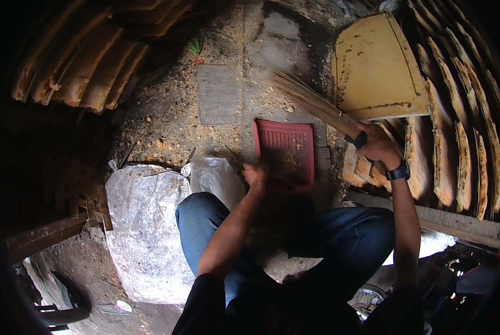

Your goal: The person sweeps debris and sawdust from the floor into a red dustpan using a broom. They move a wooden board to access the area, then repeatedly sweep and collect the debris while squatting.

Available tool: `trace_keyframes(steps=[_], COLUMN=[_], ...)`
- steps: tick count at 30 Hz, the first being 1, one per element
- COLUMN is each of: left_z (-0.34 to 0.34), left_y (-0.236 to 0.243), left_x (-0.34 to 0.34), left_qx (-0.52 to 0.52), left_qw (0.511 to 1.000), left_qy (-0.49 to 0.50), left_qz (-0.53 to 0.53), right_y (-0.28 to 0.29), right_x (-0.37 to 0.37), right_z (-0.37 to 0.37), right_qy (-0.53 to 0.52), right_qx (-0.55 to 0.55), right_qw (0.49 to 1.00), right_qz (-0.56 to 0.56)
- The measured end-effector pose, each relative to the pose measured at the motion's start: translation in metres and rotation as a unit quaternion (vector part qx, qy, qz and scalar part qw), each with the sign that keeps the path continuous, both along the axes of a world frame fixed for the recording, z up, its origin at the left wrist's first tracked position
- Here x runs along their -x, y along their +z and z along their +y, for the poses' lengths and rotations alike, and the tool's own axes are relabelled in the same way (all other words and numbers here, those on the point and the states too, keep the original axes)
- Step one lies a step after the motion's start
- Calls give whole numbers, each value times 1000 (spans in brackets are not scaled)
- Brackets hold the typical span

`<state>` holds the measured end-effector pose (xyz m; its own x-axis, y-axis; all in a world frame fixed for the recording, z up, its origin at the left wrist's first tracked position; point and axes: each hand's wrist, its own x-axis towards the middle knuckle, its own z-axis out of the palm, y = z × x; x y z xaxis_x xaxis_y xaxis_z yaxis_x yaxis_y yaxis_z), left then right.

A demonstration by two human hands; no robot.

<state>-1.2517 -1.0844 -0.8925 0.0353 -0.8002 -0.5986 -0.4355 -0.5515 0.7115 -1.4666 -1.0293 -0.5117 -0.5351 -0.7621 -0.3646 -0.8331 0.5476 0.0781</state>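
Note:
A red ribbed dustpan (pixel 307 146) lies on the dirty ground before my knees, with pale crumbs and dust in it. At its near left side, my left hand (pixel 254 174) is closed on the rim; the fingertips are partly hidden and slightly blurred. My right hand (pixel 377 146), with a dark watch on the wrist, grips a stick broom (pixel 317 100) by its dark bound end. The broom's thin bristles point away and to the left, beyond the dustpan's far edge. Beside my left hand sits a crumpled translucent plastic bag (pixel 213 176).
A stuffed white sack (pixel 144 229) stands by my left knee. Stacked curved slabs (pixel 443 145) fill the right side, near a yellow panel (pixel 375 67). More slabs (pixel 88 67) are at the far left. Wood-coloured crumbs litter the ground around a flat grey slab (pixel 216 95).

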Motion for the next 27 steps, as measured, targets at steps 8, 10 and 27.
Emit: trace_keyframes(steps=[8, 10, 27], left_z=[26, 7, -21], left_y=[-40, -50, 42], left_x=[-19, -36, -37], left_qx=[-79, -40, 10], left_qw=[887, 939, 977], left_qy=[-7, -148, -210], left_qz=[455, 309, -37], right_y=[-39, -59, -11], right_x=[39, 41, -29], right_z=[-17, -39, -19], right_qy=[-60, -75, -39], right_qx=[25, 20, -86], right_qw=[996, 994, 989], right_qz=[60, 71, -115])
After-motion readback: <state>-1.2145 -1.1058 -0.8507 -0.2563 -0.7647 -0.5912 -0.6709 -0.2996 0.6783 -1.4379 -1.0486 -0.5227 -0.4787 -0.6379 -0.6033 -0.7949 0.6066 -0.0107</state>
